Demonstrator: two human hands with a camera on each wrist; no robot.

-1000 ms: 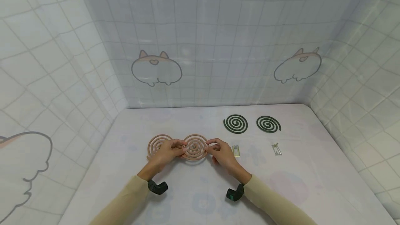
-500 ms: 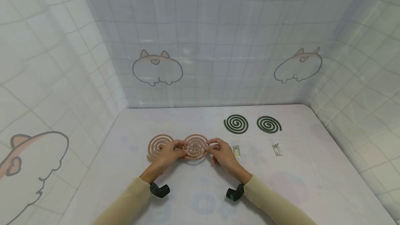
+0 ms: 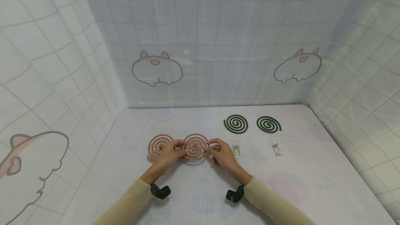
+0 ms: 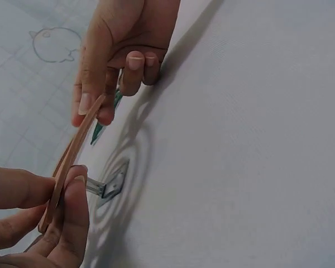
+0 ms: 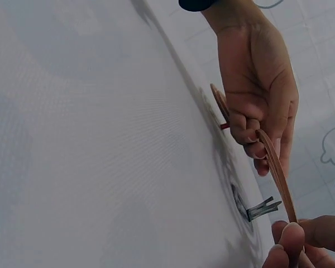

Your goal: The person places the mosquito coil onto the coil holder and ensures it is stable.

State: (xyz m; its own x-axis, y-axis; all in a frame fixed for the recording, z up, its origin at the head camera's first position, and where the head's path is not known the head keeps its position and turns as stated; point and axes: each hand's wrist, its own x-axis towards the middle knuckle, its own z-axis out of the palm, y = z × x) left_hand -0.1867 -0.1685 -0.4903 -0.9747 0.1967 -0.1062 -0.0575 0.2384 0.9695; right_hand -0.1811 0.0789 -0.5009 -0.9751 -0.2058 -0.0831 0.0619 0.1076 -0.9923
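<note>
Brown coil (image 3: 195, 146), pinched at its edges by the left hand (image 3: 170, 152) and the right hand (image 3: 220, 151), is at the middle, just above a metal stand (image 5: 261, 210), apparently not yet seated, while the leftmost coil (image 3: 156, 147) seems already mounted and two green coils (image 3: 236, 124), far right, probably remain.

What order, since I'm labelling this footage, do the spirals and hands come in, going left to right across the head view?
Flat tan spiral coil, left hand, second flat tan spiral coil pinched between both hands, right hand, flat dark green spiral coil, second flat dark green spiral coil.
</note>
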